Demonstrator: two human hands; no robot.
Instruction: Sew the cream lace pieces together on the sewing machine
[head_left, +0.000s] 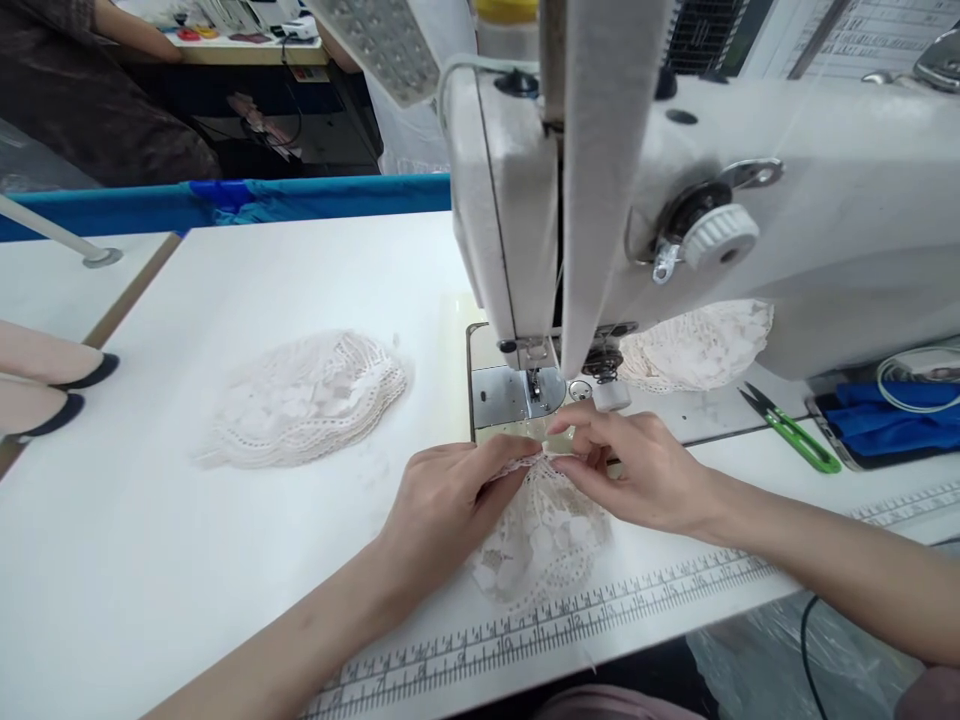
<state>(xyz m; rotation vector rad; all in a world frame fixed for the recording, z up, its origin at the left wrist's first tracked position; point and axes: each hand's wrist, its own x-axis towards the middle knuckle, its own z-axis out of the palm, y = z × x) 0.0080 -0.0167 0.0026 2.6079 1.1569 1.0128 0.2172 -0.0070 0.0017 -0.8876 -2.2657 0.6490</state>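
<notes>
A white lace piece [544,530] hangs from my fingers over the table's front part, its scalloped lower edge toward me. My left hand [446,500] pinches its upper edge between thumb and fingers. From the other side, my right hand [630,465] grips the same edge near the gathered middle, fingertips close together. Both hands are just in front of the sewing machine's presser foot [535,385] and metal needle plate [499,397]. To the left lies a stack of similar lace pieces [307,395]. Another lace pile [697,345] sits under the machine arm.
The sewing machine [825,200] fills the upper right. Green-handled thread snips [795,430] lie at right, beside a dark tray with blue cloth [892,420]. A ruler strip [622,605] runs along the front edge. Other people and a worktable [247,52] are beyond the blue cloth edge [322,200].
</notes>
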